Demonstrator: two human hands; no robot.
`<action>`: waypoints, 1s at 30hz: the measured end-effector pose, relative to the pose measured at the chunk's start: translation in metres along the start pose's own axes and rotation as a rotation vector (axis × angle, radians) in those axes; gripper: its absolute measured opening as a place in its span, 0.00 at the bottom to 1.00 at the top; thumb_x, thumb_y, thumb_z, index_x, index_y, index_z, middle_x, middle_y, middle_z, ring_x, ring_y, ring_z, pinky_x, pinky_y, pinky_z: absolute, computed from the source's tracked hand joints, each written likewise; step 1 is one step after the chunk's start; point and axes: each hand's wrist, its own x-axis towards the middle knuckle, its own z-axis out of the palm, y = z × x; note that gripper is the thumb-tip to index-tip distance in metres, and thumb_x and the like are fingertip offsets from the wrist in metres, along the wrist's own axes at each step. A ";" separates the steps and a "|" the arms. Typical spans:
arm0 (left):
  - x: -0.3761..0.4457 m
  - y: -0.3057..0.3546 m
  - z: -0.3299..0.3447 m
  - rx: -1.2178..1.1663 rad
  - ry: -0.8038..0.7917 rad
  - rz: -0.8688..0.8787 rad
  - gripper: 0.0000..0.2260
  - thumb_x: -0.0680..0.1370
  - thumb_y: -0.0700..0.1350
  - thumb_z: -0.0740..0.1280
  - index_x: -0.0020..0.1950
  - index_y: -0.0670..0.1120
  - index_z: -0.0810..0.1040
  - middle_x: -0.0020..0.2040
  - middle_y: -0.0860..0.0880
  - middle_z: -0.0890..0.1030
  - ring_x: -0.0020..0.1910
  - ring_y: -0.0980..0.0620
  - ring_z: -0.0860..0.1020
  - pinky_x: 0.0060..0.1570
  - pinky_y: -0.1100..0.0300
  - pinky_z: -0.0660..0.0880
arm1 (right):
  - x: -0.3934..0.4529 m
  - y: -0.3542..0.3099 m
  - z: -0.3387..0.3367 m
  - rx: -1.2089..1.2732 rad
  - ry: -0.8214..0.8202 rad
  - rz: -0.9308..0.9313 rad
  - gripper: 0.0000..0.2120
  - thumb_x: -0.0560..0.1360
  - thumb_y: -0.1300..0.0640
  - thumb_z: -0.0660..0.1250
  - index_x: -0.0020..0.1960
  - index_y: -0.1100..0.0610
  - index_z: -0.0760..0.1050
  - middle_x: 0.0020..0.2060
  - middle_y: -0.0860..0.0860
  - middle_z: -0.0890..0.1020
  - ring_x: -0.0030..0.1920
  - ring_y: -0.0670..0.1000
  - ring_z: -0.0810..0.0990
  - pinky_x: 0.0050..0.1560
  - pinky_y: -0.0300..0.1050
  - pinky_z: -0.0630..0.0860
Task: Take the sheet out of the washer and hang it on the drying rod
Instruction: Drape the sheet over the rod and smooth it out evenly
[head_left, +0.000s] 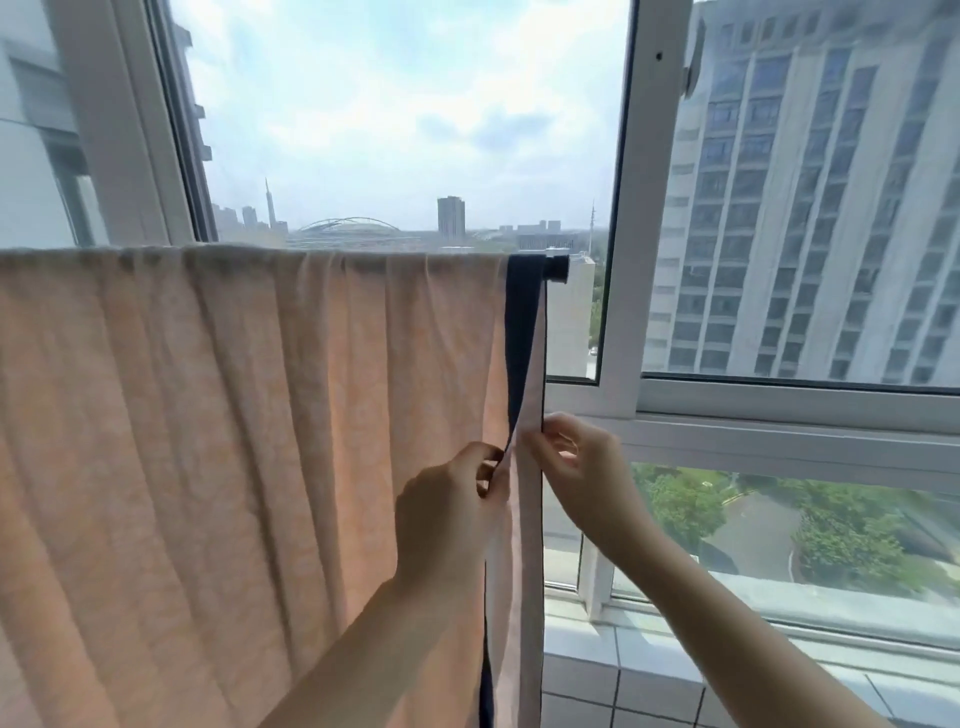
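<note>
While I stand at a high window, the sheet (249, 441) hangs in front of me, draped over the drying rod (555, 266). It is pale peach, lightly wrinkled in long vertical folds, and it covers the rod from the left edge of view almost to the rod's right end, where a short dark stub of rod with a round cap sticks out bare. Along the sheet's right side a dark navy band (522, 332) shows, running down from the rod, with a narrow pale strip of cloth beside it.

My left hand (449, 512) pinches the sheet's right edge between thumb and curled fingers, just below where the navy band narrows. My right hand (576, 467) is close beside it, its fingers curled onto the pale outer strip, gripping it at about the same height. Both forearms reach up from the bottom of view.

Behind the sheet, a white window frame (623, 218) stands open to a cloudy sky and distant city buildings. A tall grey building fills the right pane. A white tiled sill (623, 670) runs below, with trees and a road far beneath.
</note>
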 end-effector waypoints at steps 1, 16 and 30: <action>0.008 0.005 -0.003 0.040 0.029 0.049 0.09 0.76 0.51 0.70 0.53 0.50 0.82 0.41 0.55 0.85 0.36 0.55 0.82 0.34 0.67 0.75 | 0.008 -0.007 -0.005 0.001 0.024 -0.023 0.05 0.77 0.57 0.67 0.47 0.55 0.82 0.39 0.45 0.84 0.42 0.42 0.83 0.47 0.40 0.80; 0.076 0.036 -0.044 0.182 0.247 0.490 0.12 0.79 0.51 0.62 0.47 0.49 0.83 0.26 0.55 0.77 0.22 0.57 0.73 0.24 0.60 0.73 | 0.075 -0.057 -0.040 -0.209 0.075 -0.125 0.05 0.76 0.57 0.69 0.49 0.57 0.82 0.38 0.44 0.81 0.40 0.38 0.80 0.43 0.30 0.76; 0.141 0.015 -0.087 0.180 0.226 0.460 0.11 0.77 0.38 0.68 0.58 0.44 0.80 0.55 0.50 0.78 0.57 0.51 0.76 0.55 0.53 0.76 | 0.096 -0.099 -0.061 -0.395 0.115 -0.342 0.08 0.78 0.54 0.65 0.56 0.53 0.78 0.53 0.45 0.80 0.55 0.46 0.76 0.55 0.43 0.74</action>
